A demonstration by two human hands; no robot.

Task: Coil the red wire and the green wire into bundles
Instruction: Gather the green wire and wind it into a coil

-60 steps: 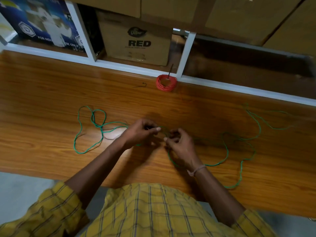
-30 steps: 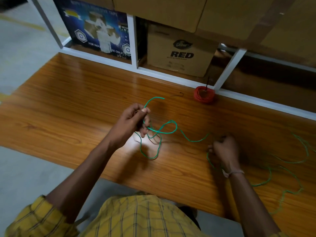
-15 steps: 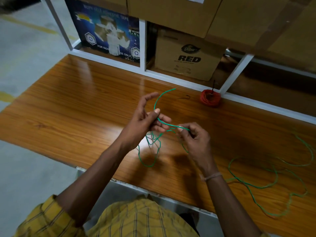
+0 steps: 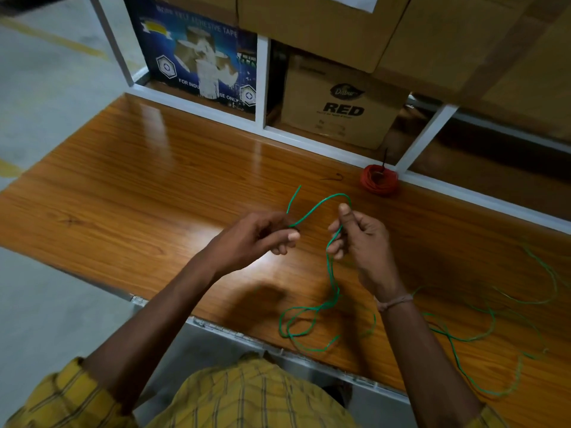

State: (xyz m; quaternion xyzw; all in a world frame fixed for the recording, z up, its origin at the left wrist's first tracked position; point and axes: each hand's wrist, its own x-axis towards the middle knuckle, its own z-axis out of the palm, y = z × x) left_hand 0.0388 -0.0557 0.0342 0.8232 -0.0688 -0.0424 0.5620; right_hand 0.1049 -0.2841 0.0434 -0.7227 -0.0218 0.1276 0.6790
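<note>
Two hands raised apart over the wooden table [image 4: 154, 186], left hand [image 4: 259, 236] pinching the green wire [image 4: 332, 273] near its free end, right hand [image 4: 361, 239] gripping it past an arch, slack trailing near and right (red wire [image 4: 378, 179] coiled far, beside the white frame [image 4: 309, 143]).

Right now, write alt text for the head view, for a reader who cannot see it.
A person's left hand and right hand each pinch a green wire above a wooden table, an arc of it raised between them. The rest trails loose across the table to the right. A coiled red wire lies at the far edge.
</note>
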